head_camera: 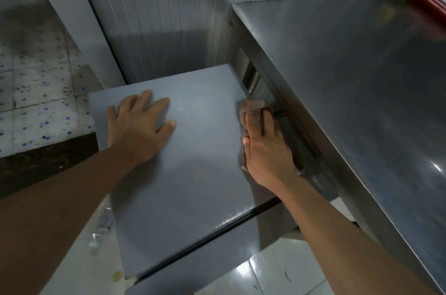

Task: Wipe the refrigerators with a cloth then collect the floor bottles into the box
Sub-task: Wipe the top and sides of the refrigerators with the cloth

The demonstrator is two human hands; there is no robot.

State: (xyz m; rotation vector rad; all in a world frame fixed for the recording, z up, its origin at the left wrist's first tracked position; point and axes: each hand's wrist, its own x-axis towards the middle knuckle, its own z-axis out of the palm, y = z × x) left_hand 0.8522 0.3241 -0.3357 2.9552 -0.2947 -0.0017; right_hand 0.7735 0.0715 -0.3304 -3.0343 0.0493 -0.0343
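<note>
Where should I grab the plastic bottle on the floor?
The bottle lies flat on the floor left of the fridge. Probably pinch its middle from above, fingers across its sides, reaching from the open left, since the fridge blocks the right.

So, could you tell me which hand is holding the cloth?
The right hand, pressing the cloth at the fridge top's right edge; the left hand lies flat, empty.

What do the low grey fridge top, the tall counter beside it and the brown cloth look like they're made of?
Low grey refrigerator top: probably painted metal or plastic, matte with a slight sheen at its front edge. Tall silver counter: likely brushed stainless steel, with streaky reflections. Brown cloth under the right hand: soft woven fabric that folds.
</note>
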